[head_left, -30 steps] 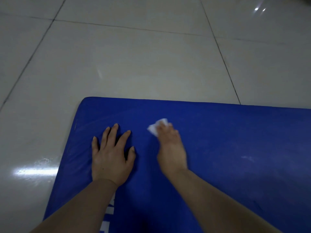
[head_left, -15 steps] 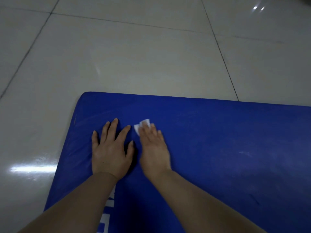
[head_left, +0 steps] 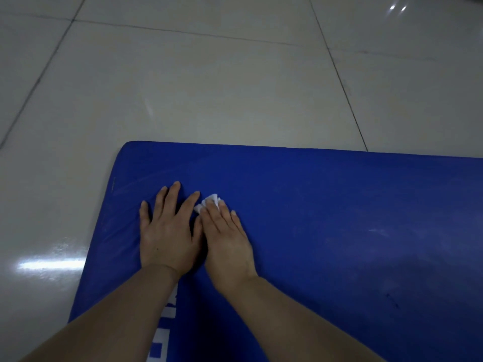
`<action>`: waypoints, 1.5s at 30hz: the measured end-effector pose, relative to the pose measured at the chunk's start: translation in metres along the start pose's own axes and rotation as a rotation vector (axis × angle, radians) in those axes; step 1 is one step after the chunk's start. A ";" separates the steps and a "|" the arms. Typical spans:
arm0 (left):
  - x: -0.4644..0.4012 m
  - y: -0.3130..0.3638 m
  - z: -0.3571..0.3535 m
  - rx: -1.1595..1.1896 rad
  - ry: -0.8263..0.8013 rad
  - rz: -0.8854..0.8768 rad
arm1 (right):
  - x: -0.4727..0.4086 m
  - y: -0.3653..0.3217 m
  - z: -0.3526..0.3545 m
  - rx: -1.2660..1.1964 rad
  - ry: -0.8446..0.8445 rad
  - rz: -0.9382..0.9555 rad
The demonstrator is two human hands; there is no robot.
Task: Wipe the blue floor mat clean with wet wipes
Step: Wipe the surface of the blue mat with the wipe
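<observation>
The blue floor mat (head_left: 326, 218) lies on the tiled floor, its far left corner in front of me. My left hand (head_left: 167, 231) rests flat on the mat near that corner, fingers spread, holding nothing. Right beside it, touching it, my right hand (head_left: 227, 244) presses a small crumpled white wet wipe (head_left: 209, 202) onto the mat under its fingertips. Only the wipe's front edge shows past the fingers. Faint pale smears mark the mat to the right.
Glossy light-grey floor tiles (head_left: 209, 87) with dark grout lines surround the mat on the far and left sides. White printed lettering (head_left: 162, 340) on the mat shows between my forearms. A bright light reflection (head_left: 49, 265) lies on the floor at left.
My right hand has slid the wipe leftward across the mat until it sits against my left hand. The left hand has stayed planted.
</observation>
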State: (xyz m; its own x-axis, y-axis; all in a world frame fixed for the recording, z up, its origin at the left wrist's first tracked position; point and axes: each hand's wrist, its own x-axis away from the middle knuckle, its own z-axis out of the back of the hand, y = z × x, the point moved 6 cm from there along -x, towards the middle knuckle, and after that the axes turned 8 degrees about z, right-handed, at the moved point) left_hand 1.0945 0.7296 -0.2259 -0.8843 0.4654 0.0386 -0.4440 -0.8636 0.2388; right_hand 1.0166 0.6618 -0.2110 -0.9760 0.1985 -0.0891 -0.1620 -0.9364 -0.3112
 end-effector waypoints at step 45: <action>0.085 -0.006 0.001 0.108 -0.010 -0.227 | 0.088 0.095 0.039 0.016 0.179 -0.533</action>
State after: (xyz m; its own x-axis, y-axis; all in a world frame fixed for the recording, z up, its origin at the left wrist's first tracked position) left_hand 1.0221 0.7745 -0.2228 -0.7619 0.6474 -0.0180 -0.6124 -0.7113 0.3450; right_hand 0.9097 0.5788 -0.2118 -0.7190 0.6901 -0.0829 -0.6295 -0.6971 -0.3433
